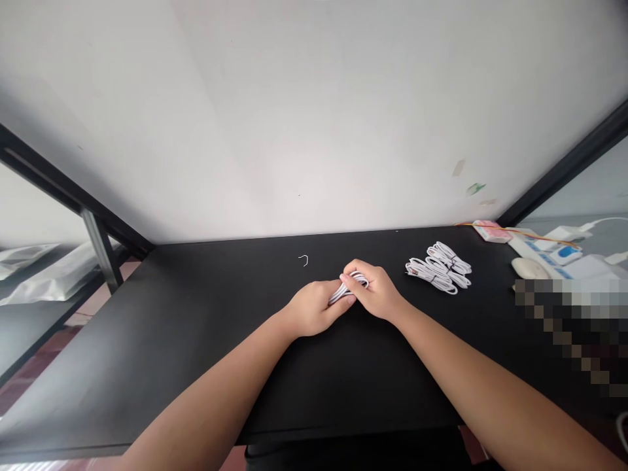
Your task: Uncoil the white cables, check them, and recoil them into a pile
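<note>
A coiled white cable (pixel 340 293) is gripped between my two hands over the middle of the black table (pixel 206 366). My left hand (pixel 314 307) closes around its left end, thumb along the near side. From the right, my right hand (pixel 375 288) pinches the other end of the coil, with loops showing between thumb and fingers. Beyond my hands lies a short bent white wire tie (pixel 305 260). To the right, bundled white cables (pixel 439 268) rest on the table, bound with dark ties.
At the right edge sit a pink box (pixel 492 231), a white mouse (pixel 528 269) and a white power strip (pixel 527 247) with plugs. A pixelated patch covers the area below them. The wall (pixel 304 131) rises behind the table; black metal frame posts (pixel 101 248) stand on the left.
</note>
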The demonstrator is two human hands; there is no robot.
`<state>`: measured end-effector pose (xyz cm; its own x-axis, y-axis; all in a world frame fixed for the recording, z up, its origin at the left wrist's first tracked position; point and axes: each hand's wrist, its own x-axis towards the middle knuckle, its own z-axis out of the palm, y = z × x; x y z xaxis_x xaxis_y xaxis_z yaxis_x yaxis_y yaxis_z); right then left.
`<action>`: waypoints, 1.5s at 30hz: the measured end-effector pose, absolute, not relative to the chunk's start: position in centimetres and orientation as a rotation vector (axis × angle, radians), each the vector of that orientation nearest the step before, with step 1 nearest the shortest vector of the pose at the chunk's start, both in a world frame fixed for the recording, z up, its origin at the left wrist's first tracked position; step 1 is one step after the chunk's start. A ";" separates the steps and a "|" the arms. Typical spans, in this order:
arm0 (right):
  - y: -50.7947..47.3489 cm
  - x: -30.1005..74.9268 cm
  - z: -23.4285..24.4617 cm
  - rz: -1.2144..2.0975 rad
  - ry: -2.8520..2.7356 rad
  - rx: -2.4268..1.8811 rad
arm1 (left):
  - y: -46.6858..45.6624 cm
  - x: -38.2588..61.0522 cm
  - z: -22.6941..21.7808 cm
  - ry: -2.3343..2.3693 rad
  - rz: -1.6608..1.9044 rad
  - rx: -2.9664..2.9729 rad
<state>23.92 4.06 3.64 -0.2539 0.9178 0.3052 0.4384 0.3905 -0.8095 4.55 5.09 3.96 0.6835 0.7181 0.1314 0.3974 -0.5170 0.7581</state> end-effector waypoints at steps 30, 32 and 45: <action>4.7 25.2 3.2 0.682 -1.625 -1.306 | 9.2 1.8 1.6 1.882 0.714 2.362; 4.7 25.1 3.2 0.669 -1.626 -1.306 | 9.2 1.8 1.2 1.845 0.525 2.396; 4.8 25.1 3.0 0.659 -1.623 -1.311 | 9.4 1.9 1.9 1.634 0.605 2.462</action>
